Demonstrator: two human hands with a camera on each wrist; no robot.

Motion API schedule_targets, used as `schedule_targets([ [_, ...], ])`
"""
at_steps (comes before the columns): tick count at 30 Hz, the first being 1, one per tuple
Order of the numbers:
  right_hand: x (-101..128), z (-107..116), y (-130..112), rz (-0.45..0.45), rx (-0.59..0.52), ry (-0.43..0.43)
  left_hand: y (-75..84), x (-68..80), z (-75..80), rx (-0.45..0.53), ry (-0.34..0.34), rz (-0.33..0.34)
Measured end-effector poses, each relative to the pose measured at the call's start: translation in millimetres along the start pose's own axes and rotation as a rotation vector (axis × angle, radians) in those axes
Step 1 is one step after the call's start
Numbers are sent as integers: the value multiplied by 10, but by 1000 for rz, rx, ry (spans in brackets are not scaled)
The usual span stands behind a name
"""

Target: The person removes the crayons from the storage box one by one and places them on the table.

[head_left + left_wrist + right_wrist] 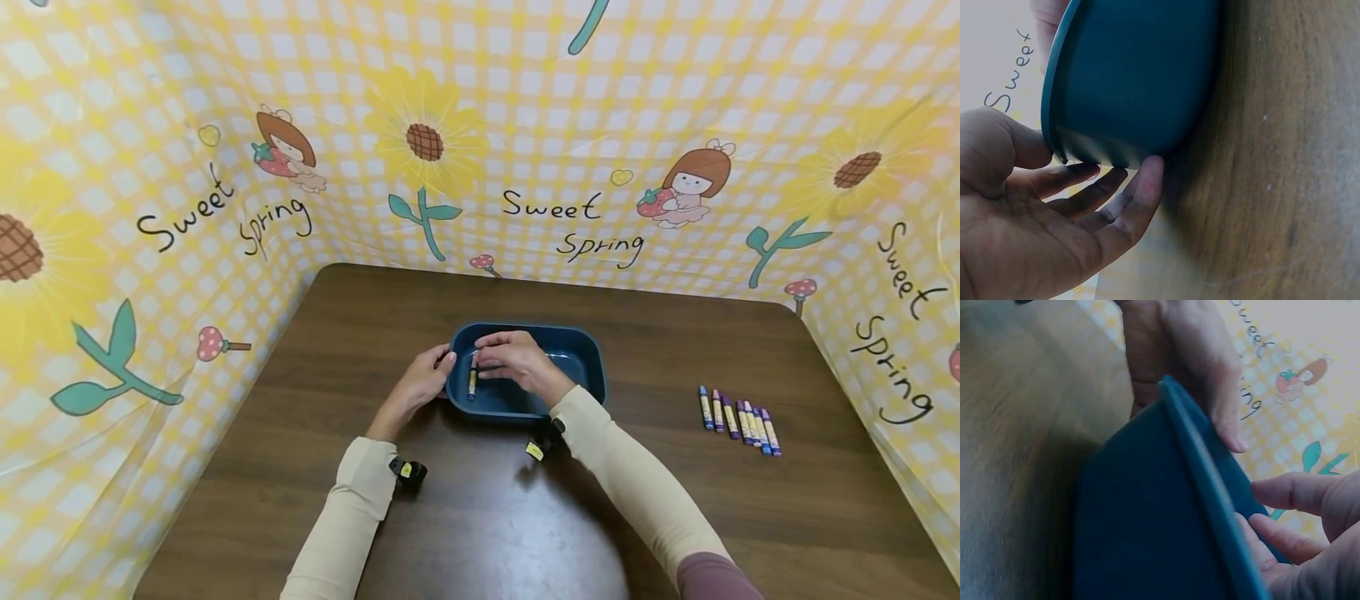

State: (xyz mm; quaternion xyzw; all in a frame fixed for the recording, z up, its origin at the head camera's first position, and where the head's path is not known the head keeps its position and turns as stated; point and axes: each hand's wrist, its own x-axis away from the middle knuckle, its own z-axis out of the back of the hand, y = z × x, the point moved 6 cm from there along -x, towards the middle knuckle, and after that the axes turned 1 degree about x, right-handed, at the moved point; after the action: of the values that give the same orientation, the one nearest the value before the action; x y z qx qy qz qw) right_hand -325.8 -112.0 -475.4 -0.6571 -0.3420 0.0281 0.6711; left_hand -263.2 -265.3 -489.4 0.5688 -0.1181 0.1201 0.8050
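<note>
My right hand pinching crayon over blue tray, centre frame; left hand fingers spread, steadying rim (loosely). Tray possibly sliding on worktop if bumped.

Crayon in tray; crayon row right.

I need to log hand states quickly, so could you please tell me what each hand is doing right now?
Left hand: open, fingers against the blue tub's left end.
Right hand: inside the tub by a crayon; grip cannot be told.
</note>
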Motion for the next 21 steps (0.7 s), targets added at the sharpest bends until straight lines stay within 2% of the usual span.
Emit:
schedule_targets([
  [12,-44,-20,56,-41,190,60,-15,5,-16,9,-8,22],
  [21,-78,-115,95,40,468,113,-18,1,-13,30,1,-4],
])
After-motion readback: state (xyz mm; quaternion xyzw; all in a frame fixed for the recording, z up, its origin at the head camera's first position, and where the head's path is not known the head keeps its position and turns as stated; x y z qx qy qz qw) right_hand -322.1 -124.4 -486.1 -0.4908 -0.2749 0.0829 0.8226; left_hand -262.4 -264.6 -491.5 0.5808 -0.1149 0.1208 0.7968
